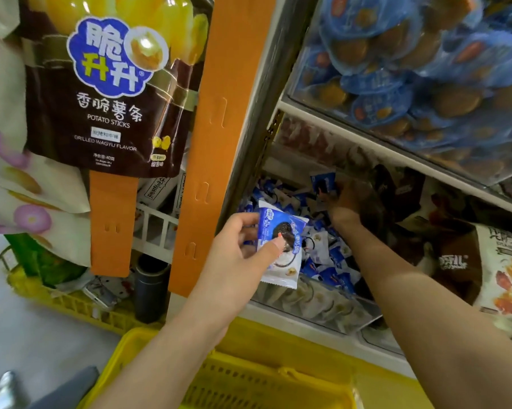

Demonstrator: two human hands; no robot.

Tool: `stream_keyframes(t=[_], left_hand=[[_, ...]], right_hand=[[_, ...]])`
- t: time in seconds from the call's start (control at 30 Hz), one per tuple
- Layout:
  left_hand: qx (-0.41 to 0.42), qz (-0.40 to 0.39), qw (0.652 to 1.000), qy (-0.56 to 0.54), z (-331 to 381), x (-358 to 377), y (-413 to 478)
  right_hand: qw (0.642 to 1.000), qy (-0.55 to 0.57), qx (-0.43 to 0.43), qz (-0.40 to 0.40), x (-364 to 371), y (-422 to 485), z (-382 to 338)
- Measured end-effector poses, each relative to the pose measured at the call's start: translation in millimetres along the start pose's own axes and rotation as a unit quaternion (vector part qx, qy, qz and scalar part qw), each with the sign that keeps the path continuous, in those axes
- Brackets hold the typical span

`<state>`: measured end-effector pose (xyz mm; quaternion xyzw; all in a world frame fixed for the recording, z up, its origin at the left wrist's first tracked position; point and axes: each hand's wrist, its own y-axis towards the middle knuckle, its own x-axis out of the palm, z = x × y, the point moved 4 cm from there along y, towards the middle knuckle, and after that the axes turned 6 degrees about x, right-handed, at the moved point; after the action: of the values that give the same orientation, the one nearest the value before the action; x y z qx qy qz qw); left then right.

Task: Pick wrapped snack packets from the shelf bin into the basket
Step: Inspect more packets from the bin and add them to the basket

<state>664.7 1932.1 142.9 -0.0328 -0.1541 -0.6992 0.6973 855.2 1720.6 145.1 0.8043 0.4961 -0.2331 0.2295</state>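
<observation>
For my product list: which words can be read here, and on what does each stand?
"脆升升": brown hanging bag.
"香脆薯条": same bag.
"POTATO STICKS": same bag.
"GRILLED WAGYU FLAVOR": same bag.
Packet in the left hand, white bag at right: print too blurred.

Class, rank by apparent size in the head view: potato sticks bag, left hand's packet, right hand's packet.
1. potato sticks bag
2. left packet, in left hand
3. right packet, in right hand: farther off, partly covered, so the packets may match.
</observation>
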Motion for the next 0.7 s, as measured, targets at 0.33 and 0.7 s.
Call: stream_keyframes(t=[0.33, 0.7], left_hand=[[-0.002, 0.008, 1.000, -0.020, 1.3, -2.3, 5.6], [-0.009, 0.017, 1.000, -0.016, 3.0, -7.0, 7.9]], right_hand=[[0.988, -0.140, 0.045, -0.052, 6.2, 14.8, 24.0], [0.978, -0.177, -0.095, -0.060, 30.0, 22.3, 0.6]])
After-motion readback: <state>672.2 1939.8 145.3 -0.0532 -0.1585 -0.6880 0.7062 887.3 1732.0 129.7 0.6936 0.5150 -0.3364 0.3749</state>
